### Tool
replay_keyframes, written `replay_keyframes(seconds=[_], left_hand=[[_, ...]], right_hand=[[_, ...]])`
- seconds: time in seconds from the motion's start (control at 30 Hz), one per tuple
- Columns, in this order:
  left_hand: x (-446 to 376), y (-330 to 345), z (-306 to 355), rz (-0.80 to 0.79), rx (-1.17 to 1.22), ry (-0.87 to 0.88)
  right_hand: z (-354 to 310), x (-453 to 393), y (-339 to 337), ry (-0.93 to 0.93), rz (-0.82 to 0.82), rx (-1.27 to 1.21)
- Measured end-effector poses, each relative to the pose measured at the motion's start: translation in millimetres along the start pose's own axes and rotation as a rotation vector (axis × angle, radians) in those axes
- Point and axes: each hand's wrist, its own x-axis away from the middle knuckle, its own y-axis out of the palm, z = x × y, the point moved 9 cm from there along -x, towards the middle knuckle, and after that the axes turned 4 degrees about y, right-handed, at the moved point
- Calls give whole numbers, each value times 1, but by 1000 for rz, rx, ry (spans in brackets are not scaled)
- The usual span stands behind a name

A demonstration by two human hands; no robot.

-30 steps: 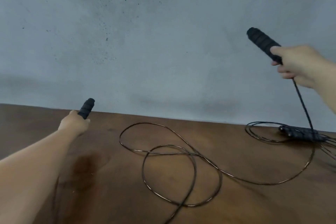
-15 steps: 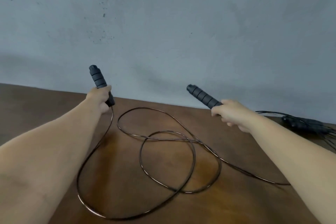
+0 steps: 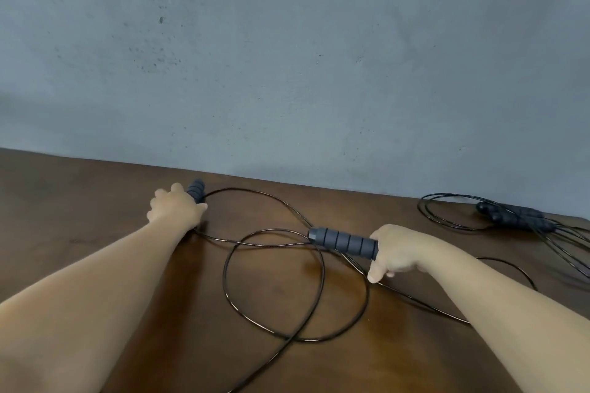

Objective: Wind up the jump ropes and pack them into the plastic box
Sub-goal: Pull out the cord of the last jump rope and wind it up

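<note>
No text, label or number can be read anywhere (handles and wall are plain).

The table (image 3: 95, 207) is dark brown wood with a glossy, lighter reddish-brown patch near the middle. The wall (image 3: 287, 57) behind is blue-grey, mottled with small dark specks. The loose cord (image 3: 322, 284) is thin, shiny black. Both held handles (image 3: 343, 241) are dark grey foam, ringed with darker grooves. The coiled rope (image 3: 510, 217) at the far right is black with dark grey grips.
</note>
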Motion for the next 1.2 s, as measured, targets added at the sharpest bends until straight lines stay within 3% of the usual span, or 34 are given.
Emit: replay_keyframes(seconds=[0.07, 0.13, 0.2, 0.33, 0.4, 0.47, 0.67, 0.8, 0.9, 1.0, 1.2], left_hand=[[21, -15, 33, 130, -114, 148], [56, -21, 86, 124, -14, 406], [103, -13, 135, -50, 44, 590], [202, 21, 200, -462, 33, 785], [233, 42, 213, -626, 99, 783], [239, 47, 223, -648, 272, 786], [175, -3, 211, -490, 1181, 345], [166, -30, 205, -428, 1544, 195], [165, -50, 208, -401, 1570, 236], [153, -76, 208, -378, 1382, 345], [99, -117, 165, -241, 1084, 326]], right_hand=[[0, 3, 2, -36, -20, 35], [0, 9, 2, -62, 0, 100], [1, 13, 2, -86, 9, 25], [9, 21, -11, -161, -72, -618], [12, 26, -26, -224, -58, -843], [13, 30, -40, -279, -26, -937], [30, 32, -44, -280, 11, -916], [23, 30, -21, -240, -12, -744], [7, 26, -9, -264, -12, -614], [-5, 26, -13, -300, 31, -512], [4, 44, -45, -394, -90, -915]])
